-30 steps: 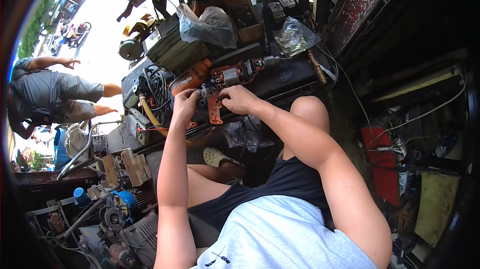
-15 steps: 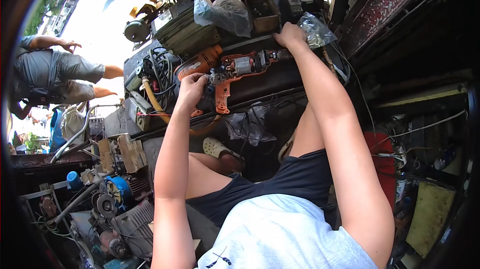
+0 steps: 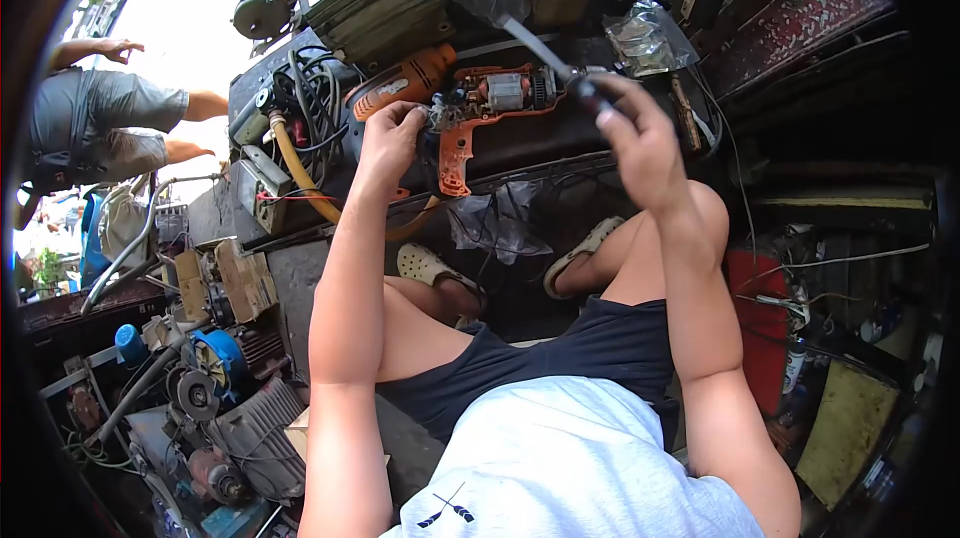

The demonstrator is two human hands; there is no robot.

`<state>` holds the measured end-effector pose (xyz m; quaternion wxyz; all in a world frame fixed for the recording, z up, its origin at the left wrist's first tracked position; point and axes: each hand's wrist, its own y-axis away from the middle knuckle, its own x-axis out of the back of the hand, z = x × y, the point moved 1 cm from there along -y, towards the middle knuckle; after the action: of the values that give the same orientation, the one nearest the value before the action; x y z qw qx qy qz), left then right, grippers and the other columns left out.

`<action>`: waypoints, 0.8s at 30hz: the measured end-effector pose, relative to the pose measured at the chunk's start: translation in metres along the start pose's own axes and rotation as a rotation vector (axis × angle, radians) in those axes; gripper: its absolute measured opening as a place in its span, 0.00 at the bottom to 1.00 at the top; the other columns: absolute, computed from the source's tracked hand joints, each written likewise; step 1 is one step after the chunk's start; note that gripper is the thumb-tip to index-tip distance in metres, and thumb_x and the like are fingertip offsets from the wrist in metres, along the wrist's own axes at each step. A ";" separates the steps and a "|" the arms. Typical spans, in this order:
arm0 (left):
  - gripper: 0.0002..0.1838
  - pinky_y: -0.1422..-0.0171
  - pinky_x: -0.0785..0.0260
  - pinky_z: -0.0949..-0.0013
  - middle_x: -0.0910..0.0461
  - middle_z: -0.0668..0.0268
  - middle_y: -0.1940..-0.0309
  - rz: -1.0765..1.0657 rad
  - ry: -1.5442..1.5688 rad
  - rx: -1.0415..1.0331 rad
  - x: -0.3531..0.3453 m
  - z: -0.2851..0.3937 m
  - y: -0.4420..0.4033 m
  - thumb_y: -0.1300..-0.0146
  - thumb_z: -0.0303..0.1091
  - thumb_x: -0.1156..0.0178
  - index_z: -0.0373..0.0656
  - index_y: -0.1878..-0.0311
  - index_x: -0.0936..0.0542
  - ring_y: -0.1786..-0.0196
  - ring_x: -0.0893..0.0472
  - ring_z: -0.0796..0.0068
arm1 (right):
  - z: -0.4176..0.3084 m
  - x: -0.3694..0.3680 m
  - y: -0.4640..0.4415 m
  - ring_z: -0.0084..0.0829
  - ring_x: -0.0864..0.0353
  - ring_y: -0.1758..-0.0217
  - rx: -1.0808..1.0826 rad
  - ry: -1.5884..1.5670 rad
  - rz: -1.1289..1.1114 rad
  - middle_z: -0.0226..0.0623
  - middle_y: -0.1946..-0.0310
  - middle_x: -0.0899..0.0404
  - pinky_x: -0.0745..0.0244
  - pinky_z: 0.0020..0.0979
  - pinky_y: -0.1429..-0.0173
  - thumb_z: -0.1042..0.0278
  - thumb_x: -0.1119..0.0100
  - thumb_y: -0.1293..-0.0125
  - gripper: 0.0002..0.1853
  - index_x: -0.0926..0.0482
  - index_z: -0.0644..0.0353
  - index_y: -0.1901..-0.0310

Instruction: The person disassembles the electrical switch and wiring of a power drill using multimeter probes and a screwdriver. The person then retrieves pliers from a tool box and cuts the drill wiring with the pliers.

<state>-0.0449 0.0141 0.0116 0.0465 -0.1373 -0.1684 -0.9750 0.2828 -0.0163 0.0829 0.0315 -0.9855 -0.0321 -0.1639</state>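
An opened orange power drill half [image 3: 457,160] lies on the dark bench, its motor [image 3: 506,91] exposed. My left hand [image 3: 394,138] is closed in a pinch at the rear of the drill, on a small part or wires I cannot make out. My right hand [image 3: 640,143] is wrapped round the dark handle of a screwdriver [image 3: 537,46], whose flat metal shaft points up and left, above the motor. Behind my left hand rests the other orange casing [image 3: 405,83].
Cables and a yellow hose [image 3: 292,163] lie left on the bench. Plastic bags [image 3: 648,38] and a parts box [image 3: 560,6] sit at the back. Another person [image 3: 110,118] stands at far left. Motors and machine parts [image 3: 215,368] crowd the lower left.
My right hand has reached to the back of the bench and come back holding the screwdriver. My left hand has stayed at the rear of the drill. The view has shifted.
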 end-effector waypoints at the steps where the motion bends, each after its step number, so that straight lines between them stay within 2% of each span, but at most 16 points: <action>1: 0.13 0.68 0.34 0.78 0.17 0.75 0.66 0.008 0.013 -0.009 -0.001 0.000 -0.001 0.22 0.37 0.40 0.39 0.47 0.14 0.71 0.24 0.88 | -0.005 -0.014 0.020 0.21 0.22 0.59 -0.014 -0.027 -0.044 0.33 0.62 0.17 0.24 0.27 0.49 0.71 0.40 0.27 0.19 0.18 0.63 0.37; 4: 0.12 0.68 0.33 0.79 0.16 0.75 0.66 0.001 0.056 -0.024 0.000 -0.004 -0.004 0.22 0.36 0.40 0.39 0.48 0.14 0.70 0.23 0.89 | 0.006 -0.048 0.050 0.23 0.20 0.60 -0.049 -0.129 -0.107 0.36 0.61 0.14 0.23 0.28 0.51 0.72 0.37 0.27 0.18 0.17 0.63 0.38; 5: 0.12 0.68 0.33 0.79 0.16 0.75 0.66 -0.004 0.069 -0.029 0.000 -0.006 -0.004 0.22 0.36 0.40 0.38 0.48 0.14 0.70 0.23 0.89 | 0.015 -0.056 0.053 0.25 0.16 0.58 0.009 -0.114 -0.083 0.41 0.57 0.11 0.21 0.29 0.50 0.73 0.38 0.27 0.17 0.16 0.65 0.39; 8: 0.12 0.68 0.33 0.79 0.16 0.75 0.66 0.001 0.054 -0.052 -0.001 -0.011 -0.007 0.22 0.35 0.40 0.38 0.48 0.14 0.70 0.22 0.89 | 0.017 -0.062 0.056 0.28 0.13 0.54 -0.061 -0.115 -0.115 0.45 0.54 0.10 0.20 0.30 0.47 0.73 0.39 0.27 0.17 0.16 0.67 0.40; 15: 0.12 0.68 0.32 0.79 0.15 0.74 0.66 -0.002 0.025 -0.063 0.000 -0.008 -0.005 0.22 0.35 0.41 0.37 0.48 0.14 0.70 0.21 0.88 | 0.027 -0.074 0.059 0.31 0.11 0.52 -0.007 -0.124 -0.079 0.47 0.53 0.10 0.19 0.30 0.44 0.75 0.39 0.28 0.16 0.16 0.68 0.41; 24: 0.12 0.67 0.31 0.79 0.15 0.74 0.66 -0.014 0.042 -0.036 0.000 -0.005 -0.005 0.21 0.36 0.41 0.38 0.49 0.15 0.70 0.21 0.89 | 0.022 -0.072 0.057 0.35 0.10 0.51 -0.040 -0.114 -0.075 0.48 0.52 0.11 0.18 0.32 0.44 0.75 0.38 0.28 0.16 0.16 0.68 0.41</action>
<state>-0.0465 0.0170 0.0054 0.0407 -0.1162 -0.1508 -0.9809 0.2258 -0.0751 0.0361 0.0038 -0.9917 -0.0675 -0.1091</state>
